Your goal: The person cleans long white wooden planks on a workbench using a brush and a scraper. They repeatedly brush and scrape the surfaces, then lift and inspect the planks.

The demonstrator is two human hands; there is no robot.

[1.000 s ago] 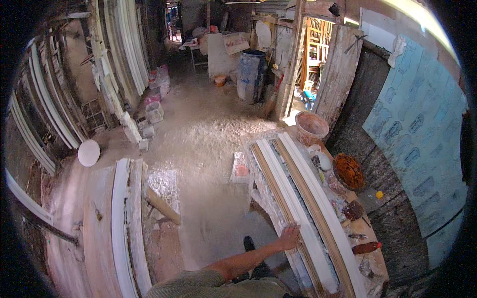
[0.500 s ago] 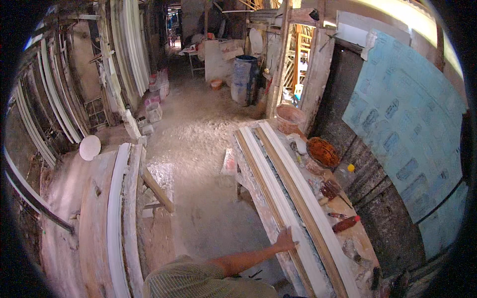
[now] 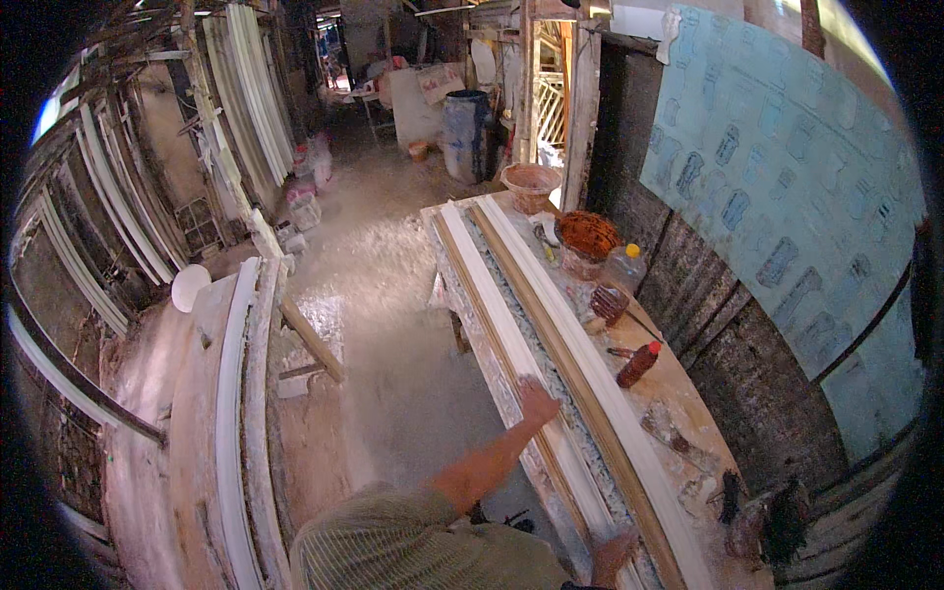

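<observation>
A long white moulding [image 3: 492, 292] lies lengthwise on the workbench, with a brown wooden strip [image 3: 460, 252] along its left edge. My left hand [image 3: 537, 401] rests on this moulding, fingers laid over its top and thumb apart. Closer to me, at the lower edge of the picture, my right hand [image 3: 612, 559] is over the same moulding. Its fingers are partly cut off and unclear. A second white moulding [image 3: 578, 346] runs parallel on the right, beside another brown strip [image 3: 551, 329]. A rough grey-white gap separates the two pairs.
On the bench's right side are a pinkish basin [image 3: 531, 185], an orange-stained bowl [image 3: 588, 236], a yellow-capped bottle [image 3: 626, 264], a red-capped bottle [image 3: 639, 365] and a brush-like tool [image 3: 610, 305]. Another bench [image 3: 187, 433] stands left with a white moulding [image 3: 232, 393]. A blue barrel [image 3: 464, 136] stands farther back.
My view has shifted, so the bench sits farther left and higher. My right hand has come into view at the lower edge. My left hand stays on the near moulding.
</observation>
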